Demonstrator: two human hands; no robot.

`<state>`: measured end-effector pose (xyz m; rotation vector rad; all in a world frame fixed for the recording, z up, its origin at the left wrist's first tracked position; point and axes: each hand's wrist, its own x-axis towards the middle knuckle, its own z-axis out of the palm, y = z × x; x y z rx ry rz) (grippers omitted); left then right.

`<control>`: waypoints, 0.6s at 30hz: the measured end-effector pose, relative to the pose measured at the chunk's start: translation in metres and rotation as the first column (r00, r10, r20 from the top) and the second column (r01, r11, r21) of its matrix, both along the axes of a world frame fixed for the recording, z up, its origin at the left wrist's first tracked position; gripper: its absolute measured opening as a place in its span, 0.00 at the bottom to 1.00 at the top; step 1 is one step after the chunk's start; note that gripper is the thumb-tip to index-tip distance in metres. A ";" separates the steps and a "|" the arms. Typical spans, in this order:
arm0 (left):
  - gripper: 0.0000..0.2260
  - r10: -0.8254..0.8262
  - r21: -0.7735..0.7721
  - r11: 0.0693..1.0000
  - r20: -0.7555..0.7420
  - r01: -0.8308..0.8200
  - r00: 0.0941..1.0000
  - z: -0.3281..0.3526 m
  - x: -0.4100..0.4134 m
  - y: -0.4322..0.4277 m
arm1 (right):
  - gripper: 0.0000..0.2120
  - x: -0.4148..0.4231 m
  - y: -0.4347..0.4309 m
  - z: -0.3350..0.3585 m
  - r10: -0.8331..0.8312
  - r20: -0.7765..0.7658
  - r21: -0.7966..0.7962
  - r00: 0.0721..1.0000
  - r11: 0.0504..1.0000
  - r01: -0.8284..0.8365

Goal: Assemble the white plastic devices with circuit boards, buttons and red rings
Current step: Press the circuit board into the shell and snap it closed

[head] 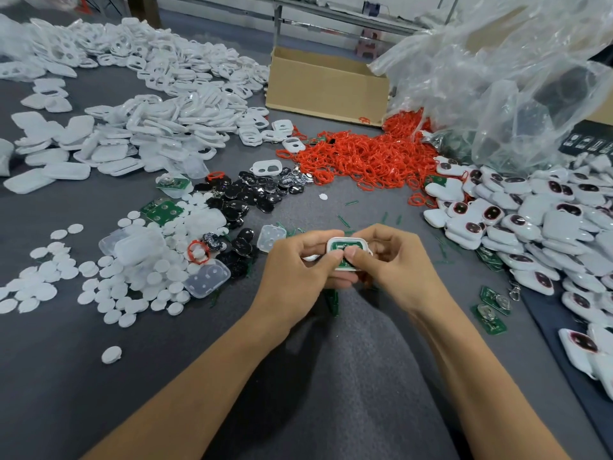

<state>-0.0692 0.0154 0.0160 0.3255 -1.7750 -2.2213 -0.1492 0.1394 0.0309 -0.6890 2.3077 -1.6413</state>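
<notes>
Surface grey felt | both hands, left hand and right hand, grasping white shell | cardboard box behind

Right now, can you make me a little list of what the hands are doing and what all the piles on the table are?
left hand: left hand gripping the white shell from its left side
right hand: right hand, thumb pressing on the board
held piece: white shell with a green circuit board inside
middle back: heap of red rings
far left: pile of empty white shells
near left: white round discs
centre: black buttons
right: pile of finished white devices
back: cardboard box
</notes>
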 end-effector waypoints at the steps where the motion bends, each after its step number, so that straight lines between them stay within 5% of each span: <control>1: 0.10 0.012 0.009 1.000 0.005 -0.012 1.000 -0.001 0.000 0.000 | 0.02 0.000 -0.001 0.000 0.002 -0.031 -0.004 1.000 1.000 -0.002; 12: 0.05 0.097 0.007 0.995 0.039 -0.097 0.995 -0.001 -0.002 -0.001 | 0.09 0.004 -0.001 0.003 0.073 -0.137 -0.002 0.988 0.997 -0.074; 18: 0.05 0.114 0.034 0.993 0.057 -0.116 0.992 -0.002 -0.004 -0.001 | 0.09 0.005 -0.001 0.002 0.000 -0.379 0.066 0.925 0.997 0.027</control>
